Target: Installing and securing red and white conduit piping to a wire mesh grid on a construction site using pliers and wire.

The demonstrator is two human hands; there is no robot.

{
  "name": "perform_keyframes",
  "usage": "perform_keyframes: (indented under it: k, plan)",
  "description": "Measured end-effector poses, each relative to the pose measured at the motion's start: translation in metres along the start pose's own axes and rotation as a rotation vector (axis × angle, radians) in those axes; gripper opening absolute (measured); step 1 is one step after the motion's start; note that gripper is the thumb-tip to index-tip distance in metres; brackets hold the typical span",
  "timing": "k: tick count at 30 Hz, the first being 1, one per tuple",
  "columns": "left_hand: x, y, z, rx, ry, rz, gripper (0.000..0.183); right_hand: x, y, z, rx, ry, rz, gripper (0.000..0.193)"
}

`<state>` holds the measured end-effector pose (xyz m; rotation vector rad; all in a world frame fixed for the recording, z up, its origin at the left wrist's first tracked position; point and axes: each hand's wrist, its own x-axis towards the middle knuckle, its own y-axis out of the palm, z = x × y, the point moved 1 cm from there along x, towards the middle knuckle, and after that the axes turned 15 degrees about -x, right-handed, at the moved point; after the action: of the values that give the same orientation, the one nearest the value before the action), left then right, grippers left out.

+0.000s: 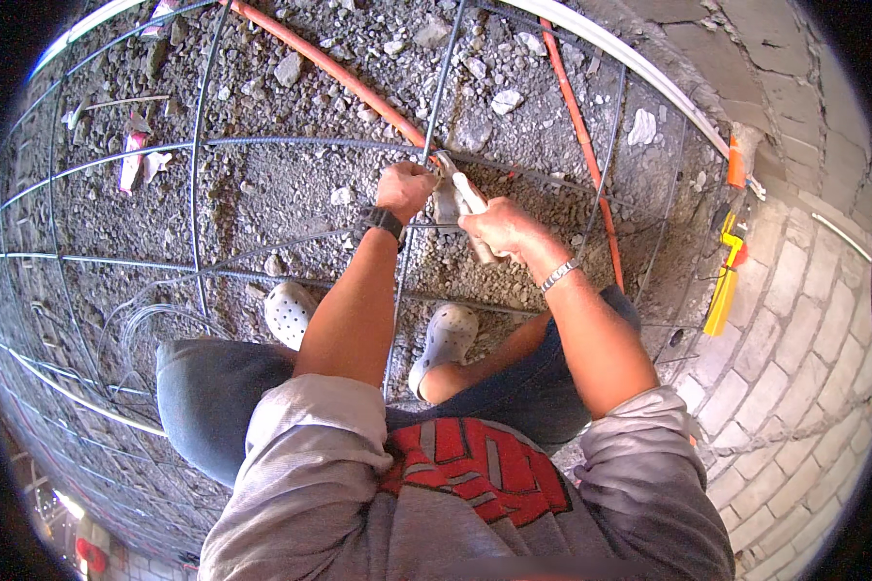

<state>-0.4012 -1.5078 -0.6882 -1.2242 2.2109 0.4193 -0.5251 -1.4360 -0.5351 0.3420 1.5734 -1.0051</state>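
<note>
My right hand (504, 229) is closed around the pale handles of a pair of pliers (467, 192). The metal jaws point up and left, close to the spot where two thin steel rebars cross. Just left of those jaws, my left hand (406, 190) is closed, its fingertips pinched together by the upright rebar (441, 92). What sits between these fingertips is too small to make out. The crossing rebar (300, 142) runs to the left from there. An orange conduit (339, 74) passes under the grid and ends near the pliers' jaws.
Loose gravel and rubble (291, 70) lie under the rebar grid. A second orange conduit (579, 126) runs at the right. Coiled wire (160, 324) lies left of my knee. A yellow tool (723, 290) rests by the block wall (775, 329). My feet in clogs (451, 334) stand among the bars.
</note>
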Motion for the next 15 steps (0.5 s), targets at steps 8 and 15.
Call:
perform_keyframes:
  k: [8,15]
  plan:
    - [-0.008,-0.007,-0.02,-0.052,0.189,-0.053,0.026,0.017,0.043,-0.008,0.989,-0.067,0.216,0.018]
    - [0.004,-0.017,-0.041,0.132,0.264,0.044,0.024,0.021,-0.044,-0.011,0.795,-0.076,0.597,0.034]
